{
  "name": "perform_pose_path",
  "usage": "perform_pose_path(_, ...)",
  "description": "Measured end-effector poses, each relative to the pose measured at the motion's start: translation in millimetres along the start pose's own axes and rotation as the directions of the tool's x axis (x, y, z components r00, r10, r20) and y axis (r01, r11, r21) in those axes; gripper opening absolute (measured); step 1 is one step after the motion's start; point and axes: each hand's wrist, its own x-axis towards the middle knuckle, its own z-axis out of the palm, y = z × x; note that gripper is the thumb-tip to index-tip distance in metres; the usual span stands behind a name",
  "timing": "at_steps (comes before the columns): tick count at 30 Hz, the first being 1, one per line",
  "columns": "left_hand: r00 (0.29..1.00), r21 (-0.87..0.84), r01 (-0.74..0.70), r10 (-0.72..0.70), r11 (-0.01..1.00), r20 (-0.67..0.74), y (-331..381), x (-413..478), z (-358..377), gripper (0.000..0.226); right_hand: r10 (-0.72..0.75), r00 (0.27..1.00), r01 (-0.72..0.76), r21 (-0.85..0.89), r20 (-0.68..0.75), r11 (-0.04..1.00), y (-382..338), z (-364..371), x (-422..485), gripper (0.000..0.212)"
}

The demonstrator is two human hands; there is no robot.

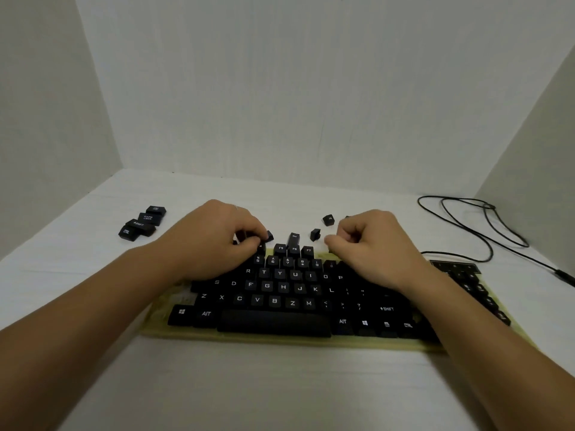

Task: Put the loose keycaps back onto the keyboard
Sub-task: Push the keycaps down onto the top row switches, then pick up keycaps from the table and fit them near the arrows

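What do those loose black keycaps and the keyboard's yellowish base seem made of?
The loose keycaps look like matte black moulded plastic: crisp edges, white printed legends, little shine. The keyboard base seems pale yellowish plastic, smooth, perhaps translucent; the picture is too soft to be sure.

Left hand (217, 241) hides most of its keycap (269, 235); right hand's (373, 247) grasp cannot be told.

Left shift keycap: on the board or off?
Off. The shift keycap lies among loose caps on the table, left of the keyboard, whose left edge shows bare switches.
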Motion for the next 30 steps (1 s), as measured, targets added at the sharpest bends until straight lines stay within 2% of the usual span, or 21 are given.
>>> perform_pose_path(7, 0.996, -0.017, 0.043, -0.041, 0.999, 0.079, 40, 48, 13, 0.025, 0.15, 0.971, -0.145, 0.039, -0.186, 0.989, 38, -23, 10, 0.04)
perform_pose_path(12, 0.992, 0.009, 0.042, -0.043, 0.999, 0.116, 65, 100, 39, 0.03, 0.15, 0.969, -0.147, 0.027, -0.196, 0.989, 59, -29, 11, 0.042)
perform_pose_path(18, 0.951, 0.117, 0.126, -0.153, 0.985, 0.268, 59, 133, 64, 0.037, 0.199, 0.963, -0.195, 0.038, -0.184, 0.98, 71, -29, 13, 0.04)
perform_pose_path(26, 0.961, 0.114, 0.136, -0.159, 0.984, 0.226, 56, 138, 66, 0.024, 0.161, 0.974, -0.167, -0.024, -0.16, 0.986, 68, -24, 11, 0.044)
perform_pose_path(30, 0.971, 0.065, 0.168, -0.177, 0.984, 0.163, 64, 128, 51, 0.027, 0.169, 0.975, -0.176, -0.041, -0.142, 0.983, 68, -23, 10, 0.044)
